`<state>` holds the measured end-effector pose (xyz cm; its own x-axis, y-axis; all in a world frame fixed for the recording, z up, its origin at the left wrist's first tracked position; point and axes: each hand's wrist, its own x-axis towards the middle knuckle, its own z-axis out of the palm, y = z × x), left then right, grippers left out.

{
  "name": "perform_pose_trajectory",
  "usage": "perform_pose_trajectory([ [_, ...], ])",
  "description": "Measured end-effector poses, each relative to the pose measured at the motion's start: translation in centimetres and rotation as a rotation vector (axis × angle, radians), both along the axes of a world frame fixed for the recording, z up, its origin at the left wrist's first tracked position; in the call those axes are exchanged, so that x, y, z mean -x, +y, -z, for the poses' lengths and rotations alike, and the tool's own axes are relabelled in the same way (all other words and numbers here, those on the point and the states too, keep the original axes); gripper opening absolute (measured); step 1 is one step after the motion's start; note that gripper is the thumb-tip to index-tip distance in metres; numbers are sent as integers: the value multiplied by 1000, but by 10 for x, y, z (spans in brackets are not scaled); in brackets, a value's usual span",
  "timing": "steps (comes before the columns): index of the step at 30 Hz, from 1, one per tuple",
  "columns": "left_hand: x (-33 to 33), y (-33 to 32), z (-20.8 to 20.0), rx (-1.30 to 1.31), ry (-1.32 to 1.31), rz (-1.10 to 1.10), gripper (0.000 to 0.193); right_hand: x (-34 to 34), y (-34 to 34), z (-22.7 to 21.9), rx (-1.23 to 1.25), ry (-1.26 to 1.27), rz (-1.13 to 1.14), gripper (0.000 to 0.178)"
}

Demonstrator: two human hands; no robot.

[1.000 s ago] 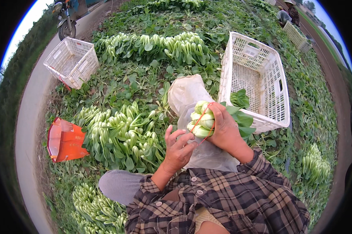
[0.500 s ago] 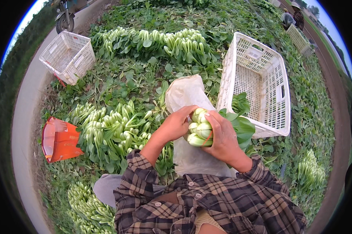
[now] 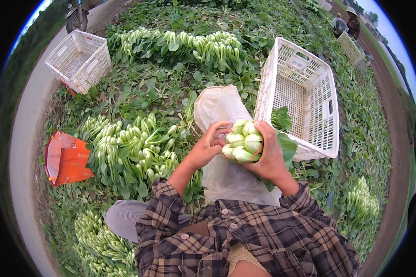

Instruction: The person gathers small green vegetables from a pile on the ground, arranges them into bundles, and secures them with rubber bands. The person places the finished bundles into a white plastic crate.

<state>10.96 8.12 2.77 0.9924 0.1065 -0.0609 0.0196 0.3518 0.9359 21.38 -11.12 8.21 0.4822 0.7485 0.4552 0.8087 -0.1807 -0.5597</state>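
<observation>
A bunch of bok choy [image 3: 242, 141] is held over my lap, its pale stem ends facing up and its leaves pointing away to the right. My right hand [image 3: 270, 154] wraps the right side of the bunch. A thin red band [image 3: 255, 157] crosses the stems near that hand's fingers. On the other side, my left hand [image 3: 210, 145] has its fingers bent against the stems, thumb and forefinger curled close to the bunch; the fingertips are partly hidden. Beneath both hands a whitish plastic sheet [image 3: 221, 177] covers my lap.
A white plastic crate [image 3: 330, 111] with some leafy greens inside stands at the right, another crate [image 3: 78, 62] at the far left. Cut bok choy [image 3: 134, 150] lies in heaps at left and in a far row [image 3: 185, 48]. An orange bag [image 3: 69, 159] sits left; a person [image 3: 351, 23] is far right.
My left hand has drawn back a little from the top of the bunch to its left side. The bunch has tilted, so more of its stem ends show.
</observation>
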Motion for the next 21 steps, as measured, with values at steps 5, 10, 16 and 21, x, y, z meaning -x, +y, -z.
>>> perform_pose_trajectory([
  [5, -1, -38, 31, 317, -95, -258, 64, -4, 0, 5, -10, 71, -26, 98],
  [10, -5, -53, 20, 235, -128, -360, 60, -16, -8, 11, 29, 179, -35, 107],
  [16, -8, -63, 14, 350, -124, -401, 53, -25, -11, 10, 51, 595, -96, 111],
  [21, -15, -54, 9, 300, -81, -315, 50, -56, -22, -1, -72, 860, -98, 108],
])
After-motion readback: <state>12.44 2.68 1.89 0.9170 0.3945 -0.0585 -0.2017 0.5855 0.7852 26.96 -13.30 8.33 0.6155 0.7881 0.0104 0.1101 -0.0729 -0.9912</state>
